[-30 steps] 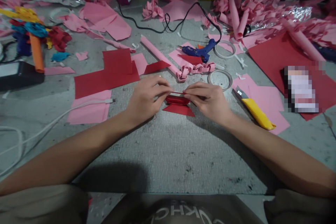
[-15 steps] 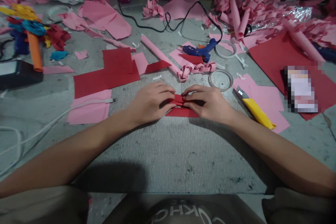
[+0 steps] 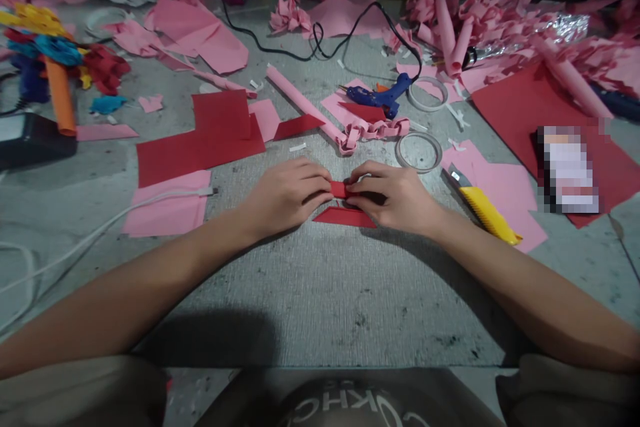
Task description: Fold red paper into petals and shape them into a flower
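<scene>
A narrow folded strip of red paper (image 3: pixel 339 189) is stretched between my two hands, just above the tabletop. My left hand (image 3: pixel 295 190) pinches its left end between thumb and fingers. On the other end, my right hand (image 3: pixel 393 192) is closed in the same way, its fingertips hiding that part of the strip. A second piece of red paper (image 3: pixel 345 216), with a slanted left end, lies flat on the table right below the hands. Behind them rest a pink paper chain (image 3: pixel 373 132) and a rolled pink paper tube (image 3: pixel 300 100).
A blue glue gun (image 3: pixel 383 95) with a black cord and a tape roll (image 3: pixel 419 151) lie beyond my hands. To the right are a yellow box cutter (image 3: pixel 483 207) and a phone (image 3: pixel 570 170). Red sheets (image 3: pixel 200 140) and a white cable (image 3: pixel 150 200) are on the left.
The strip between my fingers shows flatter and more tightly folded than before, when its layers were apart. Both hands stay in nearly the same place; the whole view has shifted slightly.
</scene>
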{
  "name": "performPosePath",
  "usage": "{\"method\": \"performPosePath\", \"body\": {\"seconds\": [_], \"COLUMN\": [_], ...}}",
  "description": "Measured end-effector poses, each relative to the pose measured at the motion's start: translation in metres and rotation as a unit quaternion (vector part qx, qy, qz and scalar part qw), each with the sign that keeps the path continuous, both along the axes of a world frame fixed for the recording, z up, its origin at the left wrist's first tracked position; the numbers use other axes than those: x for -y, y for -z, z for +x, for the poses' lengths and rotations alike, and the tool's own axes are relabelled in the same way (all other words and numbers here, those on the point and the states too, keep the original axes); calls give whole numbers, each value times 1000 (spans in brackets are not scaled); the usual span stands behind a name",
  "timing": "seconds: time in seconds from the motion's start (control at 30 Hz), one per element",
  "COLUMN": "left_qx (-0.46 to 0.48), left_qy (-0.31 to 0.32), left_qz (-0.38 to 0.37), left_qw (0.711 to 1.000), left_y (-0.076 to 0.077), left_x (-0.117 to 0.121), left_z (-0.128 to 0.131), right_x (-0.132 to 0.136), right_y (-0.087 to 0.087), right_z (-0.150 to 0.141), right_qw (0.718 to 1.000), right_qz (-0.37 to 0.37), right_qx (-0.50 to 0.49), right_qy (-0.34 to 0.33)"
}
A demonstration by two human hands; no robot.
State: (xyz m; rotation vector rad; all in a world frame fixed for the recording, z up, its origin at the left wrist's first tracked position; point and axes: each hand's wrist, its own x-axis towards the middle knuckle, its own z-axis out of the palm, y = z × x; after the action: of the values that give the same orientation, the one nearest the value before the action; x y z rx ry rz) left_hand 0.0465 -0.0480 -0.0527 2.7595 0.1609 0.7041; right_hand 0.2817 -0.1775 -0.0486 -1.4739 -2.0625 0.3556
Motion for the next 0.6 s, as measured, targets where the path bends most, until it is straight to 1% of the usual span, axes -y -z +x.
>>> {"method": "performPosePath", "body": {"seconds": [0.1, 0.3, 0.47, 0.6], "left_qx": [7, 15, 7, -7], "left_qy": [3, 4, 3, 11], "left_qz": [-22, -15, 15, 70], "left_qw": [1000, 1000, 1000, 997], "left_y": [2, 1, 0, -2], "left_x": [1, 4, 4, 5], "left_z": [1, 2, 2, 2], "right_x": [0, 0, 0, 1], "right_y": [-1, -1, 1, 0], "right_z": [-2, -4, -4, -5], "right_qw": [1000, 1000, 1000, 1000], "right_qz": [-1, -2, 8, 23], "right_qx": [6, -4, 1, 3], "right_qy": [10, 12, 14, 13]}}
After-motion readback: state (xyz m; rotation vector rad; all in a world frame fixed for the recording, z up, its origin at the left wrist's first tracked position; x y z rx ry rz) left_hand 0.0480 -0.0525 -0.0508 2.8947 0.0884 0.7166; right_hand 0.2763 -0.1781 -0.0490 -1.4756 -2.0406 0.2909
